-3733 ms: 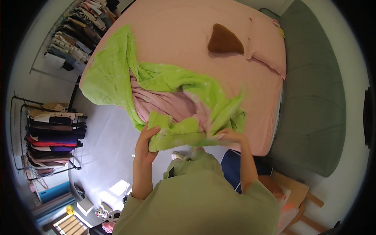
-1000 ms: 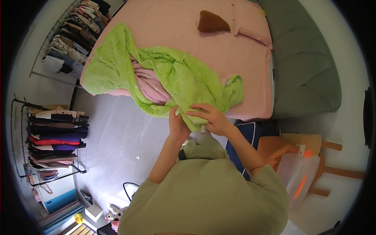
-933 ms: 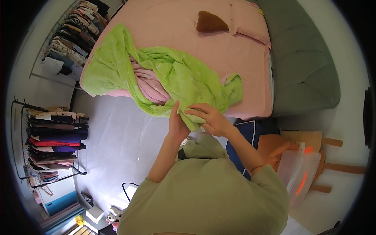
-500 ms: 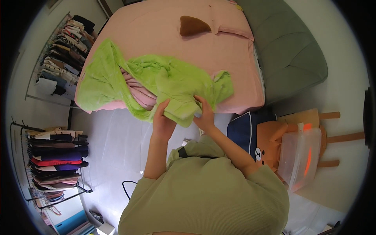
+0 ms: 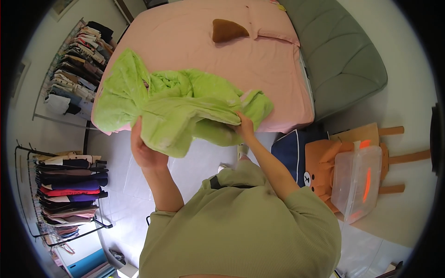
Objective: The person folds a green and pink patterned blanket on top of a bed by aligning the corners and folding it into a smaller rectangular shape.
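A bright green quilt cover (image 5: 185, 111) with a soft, plush look lies bunched over the near edge of the bed (image 5: 185, 37), which has a pink sheet. Its near part is lifted and stretched between my hands, hanging over the floor. My left hand (image 5: 146, 148) grips the left edge, thumb up along the cloth. My right hand (image 5: 244, 127) pinches a fold of the same edge farther right. Most of my fingers are hidden behind or under the cloth. Hardly any of the pink filling inside shows through the opening.
A brown cushion (image 5: 229, 30) and a pink pillow (image 5: 274, 23) lie on the bed by the grey-green headboard (image 5: 340, 60). Two racks of clothes (image 5: 76, 69) stand at the left. At the right are a navy box (image 5: 285, 150), a bear-shaped chair (image 5: 320, 160) and a clear plastic bin (image 5: 354, 180).
My left hand has moved left and slightly down, my right hand a little right. The green cloth between them has been spread wider and now covers the pink filling that showed.
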`<state>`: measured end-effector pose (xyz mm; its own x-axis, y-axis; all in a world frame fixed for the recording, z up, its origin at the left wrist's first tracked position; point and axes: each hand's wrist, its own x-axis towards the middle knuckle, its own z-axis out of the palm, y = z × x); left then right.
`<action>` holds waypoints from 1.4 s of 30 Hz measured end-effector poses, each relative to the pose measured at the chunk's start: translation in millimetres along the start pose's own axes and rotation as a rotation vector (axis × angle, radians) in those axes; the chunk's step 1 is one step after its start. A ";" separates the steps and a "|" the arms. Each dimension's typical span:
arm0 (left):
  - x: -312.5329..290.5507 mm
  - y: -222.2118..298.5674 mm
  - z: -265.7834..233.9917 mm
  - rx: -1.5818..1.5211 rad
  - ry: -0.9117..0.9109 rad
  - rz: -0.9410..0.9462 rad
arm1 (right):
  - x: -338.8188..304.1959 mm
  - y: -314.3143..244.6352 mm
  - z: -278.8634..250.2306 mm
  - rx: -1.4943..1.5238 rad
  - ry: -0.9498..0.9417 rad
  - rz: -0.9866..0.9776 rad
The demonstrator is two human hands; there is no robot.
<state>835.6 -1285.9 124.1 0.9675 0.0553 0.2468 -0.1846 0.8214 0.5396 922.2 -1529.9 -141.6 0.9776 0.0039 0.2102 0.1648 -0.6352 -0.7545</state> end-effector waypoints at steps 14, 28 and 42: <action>30.4 67.4 10.8 -0.223 -0.331 0.100 | 29.4 -20.7 -104.1 0.016 0.168 -0.478; 19.2 75.2 14.6 -0.145 -0.271 0.172 | 16.3 -71.6 2.0 -0.165 -0.074 -0.750; -7.3 91.3 1.0 -0.064 -0.232 0.229 | -34.3 -105.2 88.1 0.094 -0.476 -0.337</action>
<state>811.5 -1211.9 172.4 0.8353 0.1182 0.5370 -0.3747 0.8371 0.3986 882.8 -1395.2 -124.3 0.8169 0.5535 0.1622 0.4660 -0.4676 -0.7512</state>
